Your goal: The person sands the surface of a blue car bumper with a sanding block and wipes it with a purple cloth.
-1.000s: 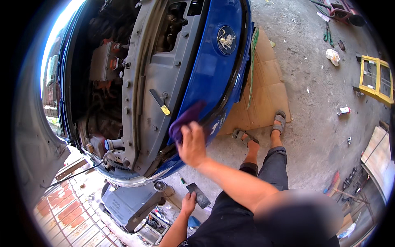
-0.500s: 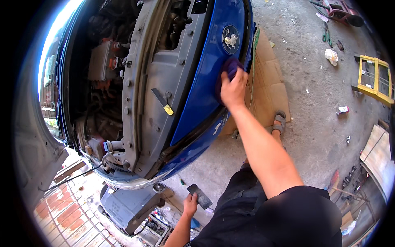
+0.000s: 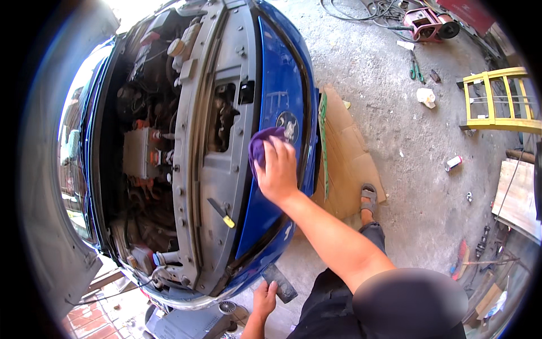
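My right hand (image 3: 278,172) presses a bunched purple cloth (image 3: 261,148) against the blue front panel (image 3: 276,79) of a car, by the panel's engine-side edge. Its fingers are closed over the cloth, just beside a round badge (image 3: 289,125). Lower down, my left hand (image 3: 263,299) grips a dark, flat rectangular piece (image 3: 280,284) at one end, off the car's front corner. A flat tool with a dark blade and a yellow end (image 3: 228,221) lies on the grey cover (image 3: 223,181) behind the panel.
The engine bay (image 3: 141,198) is open under a raised hood (image 3: 51,169). Flattened cardboard (image 3: 347,147) lies along the bumper, by my sandalled foot (image 3: 368,198). A yellow ladder (image 3: 497,121), a can (image 3: 453,163), green-handled cutters (image 3: 416,73) and a red machine (image 3: 426,24) are on the concrete floor.
My right hand has slid the cloth across the blue panel toward the engine-side edge and closer to the badge. The view has shifted; my left hand still holds the dark piece.
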Demonstrator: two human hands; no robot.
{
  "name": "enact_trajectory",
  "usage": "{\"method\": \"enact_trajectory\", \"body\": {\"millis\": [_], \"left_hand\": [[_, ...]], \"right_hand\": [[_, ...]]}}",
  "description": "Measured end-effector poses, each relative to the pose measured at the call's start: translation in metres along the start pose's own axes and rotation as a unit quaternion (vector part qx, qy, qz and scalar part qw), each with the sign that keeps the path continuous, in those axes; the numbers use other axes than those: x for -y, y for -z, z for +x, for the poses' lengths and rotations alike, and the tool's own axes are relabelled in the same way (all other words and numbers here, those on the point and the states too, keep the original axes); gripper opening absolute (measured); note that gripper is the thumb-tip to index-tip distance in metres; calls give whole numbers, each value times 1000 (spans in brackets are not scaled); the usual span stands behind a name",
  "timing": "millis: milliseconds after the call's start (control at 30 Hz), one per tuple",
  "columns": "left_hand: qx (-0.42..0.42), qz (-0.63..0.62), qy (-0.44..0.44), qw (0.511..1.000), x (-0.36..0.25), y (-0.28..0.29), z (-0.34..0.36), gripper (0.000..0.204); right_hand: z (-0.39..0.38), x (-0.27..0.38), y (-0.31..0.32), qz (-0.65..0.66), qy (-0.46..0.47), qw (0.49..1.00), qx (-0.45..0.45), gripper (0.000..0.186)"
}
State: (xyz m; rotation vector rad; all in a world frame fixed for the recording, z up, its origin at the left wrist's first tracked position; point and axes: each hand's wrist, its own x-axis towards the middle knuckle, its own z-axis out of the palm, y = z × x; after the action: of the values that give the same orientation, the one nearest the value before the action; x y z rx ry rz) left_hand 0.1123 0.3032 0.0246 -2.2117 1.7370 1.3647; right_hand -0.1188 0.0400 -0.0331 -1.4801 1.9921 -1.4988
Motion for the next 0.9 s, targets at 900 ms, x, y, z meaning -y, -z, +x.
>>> {"method": "enact_trajectory", "body": {"millis": [900], "left_hand": [[-101, 167, -493, 848, -264, 55, 273, 19]], "right_hand": [[151, -161, -27, 85, 28, 996, 15, 53]]}}
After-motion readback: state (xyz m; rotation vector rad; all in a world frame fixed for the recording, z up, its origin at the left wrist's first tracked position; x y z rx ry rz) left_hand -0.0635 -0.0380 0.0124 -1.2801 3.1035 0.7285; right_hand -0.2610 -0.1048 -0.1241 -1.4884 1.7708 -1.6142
